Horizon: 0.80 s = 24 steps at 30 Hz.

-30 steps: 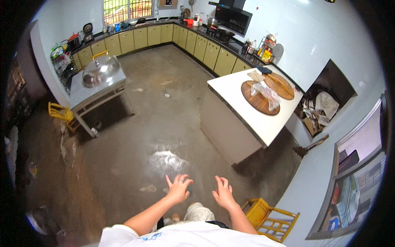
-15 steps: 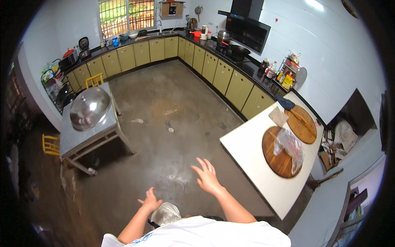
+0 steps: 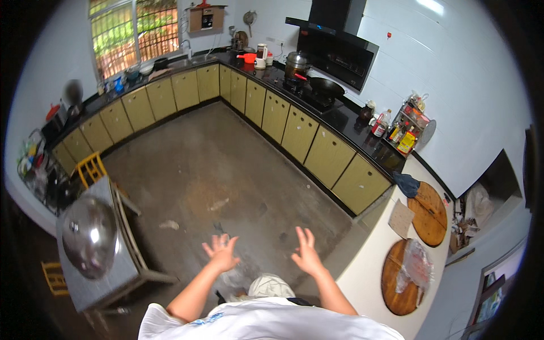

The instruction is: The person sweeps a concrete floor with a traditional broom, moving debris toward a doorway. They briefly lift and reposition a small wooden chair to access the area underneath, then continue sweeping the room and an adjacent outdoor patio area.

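Observation:
Both my hands reach out over the bare floor, holding nothing. My left hand (image 3: 222, 254) is open with its fingers spread. My right hand (image 3: 307, 255) is open too, fingers stretched upward. To the left stands a grey-topped table (image 3: 122, 262) with a large shiny metal dome cover (image 3: 89, 237) on it. On my right a white counter (image 3: 362, 272) carries two round wooden boards; a clear plastic bag (image 3: 416, 266) lies on the nearer board (image 3: 391, 286). Neither hand touches any of these.
Greenish cabinets (image 3: 283, 122) under a black worktop run along the back and right. A wok (image 3: 327, 88) and a steamer pot (image 3: 296, 65) stand on the stove below a black range hood (image 3: 337, 54). Yellow chairs (image 3: 92, 169) flank the table. Bottles and a seasoning rack (image 3: 411, 122) stand farther right.
The view has moved forward, so the table and counter appear closer and lower. My left hand has lifted and spread its fingers; my right has shifted rightward. Both stay off everything.

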{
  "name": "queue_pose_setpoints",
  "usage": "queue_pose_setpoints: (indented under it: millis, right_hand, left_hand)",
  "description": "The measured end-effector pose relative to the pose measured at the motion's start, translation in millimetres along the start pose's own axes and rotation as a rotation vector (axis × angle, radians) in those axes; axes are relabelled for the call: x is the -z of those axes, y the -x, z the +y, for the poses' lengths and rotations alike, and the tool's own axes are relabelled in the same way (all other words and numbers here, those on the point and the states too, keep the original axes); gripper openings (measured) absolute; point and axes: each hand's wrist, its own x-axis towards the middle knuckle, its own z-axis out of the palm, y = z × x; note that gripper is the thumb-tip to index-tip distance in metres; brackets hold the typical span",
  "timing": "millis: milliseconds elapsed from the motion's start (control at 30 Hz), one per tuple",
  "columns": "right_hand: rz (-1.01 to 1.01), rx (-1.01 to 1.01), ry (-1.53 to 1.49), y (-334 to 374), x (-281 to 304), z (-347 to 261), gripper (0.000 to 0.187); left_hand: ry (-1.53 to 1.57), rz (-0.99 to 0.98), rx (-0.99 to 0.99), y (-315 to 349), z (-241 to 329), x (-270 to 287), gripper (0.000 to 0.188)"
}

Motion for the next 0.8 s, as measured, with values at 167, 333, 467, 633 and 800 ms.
queue_pose_setpoints:
  millis: [167, 333, 467, 633, 800]
  right_hand:
    - [0.120, -0.188, 0.209, -158.2, 35.3, 47.3, 0.096]
    - [-0.057, -0.382, 0.194, -361.4, 49.3, 53.4, 0.088]
    - [-0.195, -0.175, 0.355, -546.4, 50.1, 16.6, 0.068]
    - [0.211, 0.279, 0.292, -749.1, 29.8, -15.0, 0.039]
    - [0.413, 0.415, 0.308, -907.3, 24.3, -2.1, 0.029]
  left_hand:
    - [0.104, -0.060, -0.256, -208.7, 41.3, 64.4, 0.094]
    - [0.156, -0.282, -0.010, -370.6, 32.4, 94.0, 0.090]
    - [0.229, -0.416, 0.202, -479.9, -24.6, 138.0, 0.088]
    - [0.087, -0.216, 0.233, -643.8, -82.3, 186.3, 0.060]
    - [-0.090, -0.108, -0.098, -832.5, -86.1, 237.9, 0.041]
